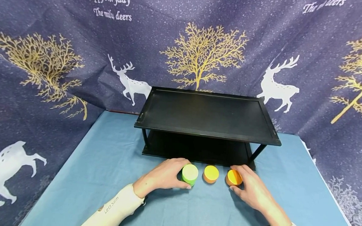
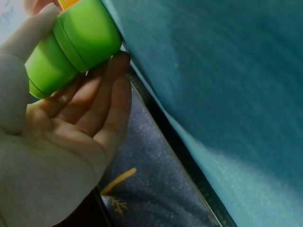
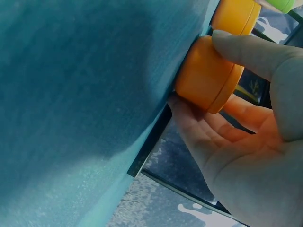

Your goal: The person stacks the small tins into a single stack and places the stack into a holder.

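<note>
A green round container (image 1: pixel 189 174) with a pale top stands on the blue cloth, and my left hand (image 1: pixel 165 174) holds it between thumb and fingers. In the left wrist view the green container (image 2: pixel 80 45) shows a seam around its side. My right hand (image 1: pixel 254 188) grips an orange round container (image 1: pixel 234 178), its thumb on the near side and fingers on the far side. That orange container (image 3: pixel 206 75) also has a seam, close to its top. Between the hands stands another orange container (image 1: pixel 211 174) with a yellow top, touched by neither.
Just behind the containers stands a black two-level rack (image 1: pixel 205 114), its lower shelf (image 1: pixel 197 149) in shadow. Blue cloth (image 1: pixel 105 150) covers the table. A dark curtain (image 1: pixel 142 32) with deer and tree prints hangs behind and at both sides.
</note>
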A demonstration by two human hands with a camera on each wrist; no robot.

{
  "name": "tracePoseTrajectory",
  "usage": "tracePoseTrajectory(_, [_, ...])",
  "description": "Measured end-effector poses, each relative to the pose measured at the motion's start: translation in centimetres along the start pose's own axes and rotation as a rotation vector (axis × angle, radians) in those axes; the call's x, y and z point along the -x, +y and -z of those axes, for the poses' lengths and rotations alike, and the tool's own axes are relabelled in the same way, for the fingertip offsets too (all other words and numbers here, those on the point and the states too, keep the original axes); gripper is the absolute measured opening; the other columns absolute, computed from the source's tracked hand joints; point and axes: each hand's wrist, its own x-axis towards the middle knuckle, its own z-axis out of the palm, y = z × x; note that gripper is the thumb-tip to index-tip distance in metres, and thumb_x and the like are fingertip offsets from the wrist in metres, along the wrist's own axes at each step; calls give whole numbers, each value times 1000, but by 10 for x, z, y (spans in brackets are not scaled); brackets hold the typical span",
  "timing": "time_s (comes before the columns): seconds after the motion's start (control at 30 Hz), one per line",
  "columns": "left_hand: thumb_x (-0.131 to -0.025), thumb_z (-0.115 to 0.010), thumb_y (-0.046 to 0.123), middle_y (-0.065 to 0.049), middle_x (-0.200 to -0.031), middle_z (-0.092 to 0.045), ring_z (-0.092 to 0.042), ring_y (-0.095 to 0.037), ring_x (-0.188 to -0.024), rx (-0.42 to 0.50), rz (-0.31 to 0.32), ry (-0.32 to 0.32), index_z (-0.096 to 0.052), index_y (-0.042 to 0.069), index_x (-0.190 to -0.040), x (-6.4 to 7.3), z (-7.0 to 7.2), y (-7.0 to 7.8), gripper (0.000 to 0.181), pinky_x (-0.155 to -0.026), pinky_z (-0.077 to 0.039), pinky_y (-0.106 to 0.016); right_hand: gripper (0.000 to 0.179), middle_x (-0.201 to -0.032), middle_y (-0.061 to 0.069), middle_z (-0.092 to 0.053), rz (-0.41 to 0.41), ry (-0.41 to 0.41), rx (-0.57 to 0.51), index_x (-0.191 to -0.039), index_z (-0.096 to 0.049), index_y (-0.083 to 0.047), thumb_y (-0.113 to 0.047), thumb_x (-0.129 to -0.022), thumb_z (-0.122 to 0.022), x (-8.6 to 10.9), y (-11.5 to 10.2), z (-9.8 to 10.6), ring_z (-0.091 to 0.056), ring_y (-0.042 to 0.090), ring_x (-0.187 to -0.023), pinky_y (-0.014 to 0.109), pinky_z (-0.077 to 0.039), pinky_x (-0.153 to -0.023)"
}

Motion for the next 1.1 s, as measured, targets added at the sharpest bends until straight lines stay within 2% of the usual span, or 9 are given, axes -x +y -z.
tracePoseTrajectory(0.33, [-82, -91, 49, 10, -123, -68, -60, -8, -106, 10, 6, -4, -67, 21, -132, 0, 0, -1, 62, -99, -53, -33, 62, -118, 7, -66, -17, -3, -6, -129, -67, -4, -11, -75, -97, -1, -1, 0, -61, 23, -100, 49, -56, -93])
tracePoseTrajectory(0.7, [-82, -91, 49, 10, -121, -68, -60, -8, -103, 18, -5, 4, -68, 20, -130, 1, 0, -2, 61, -96, -54, -33, 61, -117, 7, -66, 19, 57, 3, -128, -68, -3, -11, -75, -96, 0, -2, 2, -61, 22, -99, 48, -57, -89])
tracePoseTrajectory(1.1, [-82, -91, 49, 12, -119, -68, -60, -7, -102, 19, 0, 0, -67, 22, -130, 0, 0, -1, 60, -96, -54, -31, 65, -120, 8, -65, -1, 80, -22, -132, -66, -4, -11, -75, -97, 2, -14, 12, -60, 21, -99, 48, -60, -89])
